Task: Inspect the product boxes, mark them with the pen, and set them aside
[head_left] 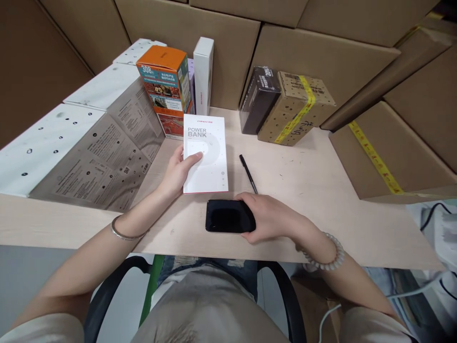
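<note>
My left hand (183, 166) grips a white power bank box (209, 169) by its left side, thumb across the printed front. The box is held up, its front facing me, and the fingers behind it are hidden. Just below it, my right hand (266, 216) is closed round the right end of a black smartphone (228, 216), whose screen is dark and faces up. I cannot tell whether the phone touches the table. A black pen (248, 172) lies on the table beyond my right hand, its near end close to the fingers.
An orange printed box (164, 81) and a slim white box (203, 76) stand at the back. Patterned white boxes (89, 143) line the left. Dark (259, 100) and taped brown (296, 109) boxes stand back right. A large carton (389, 152) sits on the right of the wooden table (303, 186).
</note>
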Tool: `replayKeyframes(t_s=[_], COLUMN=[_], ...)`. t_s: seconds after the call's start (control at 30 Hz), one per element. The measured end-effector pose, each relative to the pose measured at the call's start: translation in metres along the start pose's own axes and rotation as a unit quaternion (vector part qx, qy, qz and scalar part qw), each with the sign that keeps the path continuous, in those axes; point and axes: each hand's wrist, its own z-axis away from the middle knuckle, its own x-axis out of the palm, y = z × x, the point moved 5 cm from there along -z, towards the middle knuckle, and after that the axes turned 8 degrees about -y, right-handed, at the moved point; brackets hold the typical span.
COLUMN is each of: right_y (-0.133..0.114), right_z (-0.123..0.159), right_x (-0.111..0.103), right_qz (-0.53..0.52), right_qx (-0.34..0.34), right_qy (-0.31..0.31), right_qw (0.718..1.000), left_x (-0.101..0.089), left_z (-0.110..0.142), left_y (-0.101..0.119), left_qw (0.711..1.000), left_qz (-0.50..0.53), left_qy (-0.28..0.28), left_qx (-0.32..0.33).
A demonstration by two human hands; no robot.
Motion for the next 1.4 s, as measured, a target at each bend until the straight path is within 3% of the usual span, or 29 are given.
replayKeyframes(t_s=[0.07,0.13,0.27,0.33,0.43,0.77,0.87,1.03,1.4], right_y=[0.004,0.007,0.014,0.017,0.017,-0.006,-0.012,-0.02,-0.017], right_z=[0.007,0.013,0.024,0.026,0.026,0.03,0.029,0.031,0.028], right_x=[-0.008,-0.019,-0.034,-0.034,-0.031,-0.023,-0.021,-0.018,-0.015], right_qz=[-0.018,-0.025,-0.024,-0.025,-0.021,0.032,0.028,0.044,0.053], right_qx=[-0.02,-0.037,-0.058,-0.065,-0.08,-0.159,-0.167,-0.1,-0.057], right_qy=[0.045,0.143,0.377,0.448,0.507,0.582,0.571,0.541,0.532], right_qw=[0.999,0.989,0.924,0.891,0.858,0.797,0.803,0.834,0.843], left_x=[0.001,0.004,0.012,0.014,0.016,0.017,0.018,0.024,0.027], left_z=[-0.002,-0.003,-0.001,0.001,0.003,0.001,0.001,0.008,0.012], left_y=[-0.004,-0.008,-0.007,-0.005,-0.002,-0.007,-0.004,0.006,0.01], left_qw=[1.0,1.0,0.999,0.998,0.996,0.981,0.974,0.969,0.968], left_qz=[-0.01,-0.016,-0.024,-0.037,-0.057,-0.1,-0.12,-0.135,-0.146], left_qy=[0.002,-0.008,-0.036,-0.049,-0.065,-0.104,-0.108,-0.1,-0.097], left_qx=[0.008,0.004,0.012,0.023,0.037,0.126,0.159,0.181,0.178])
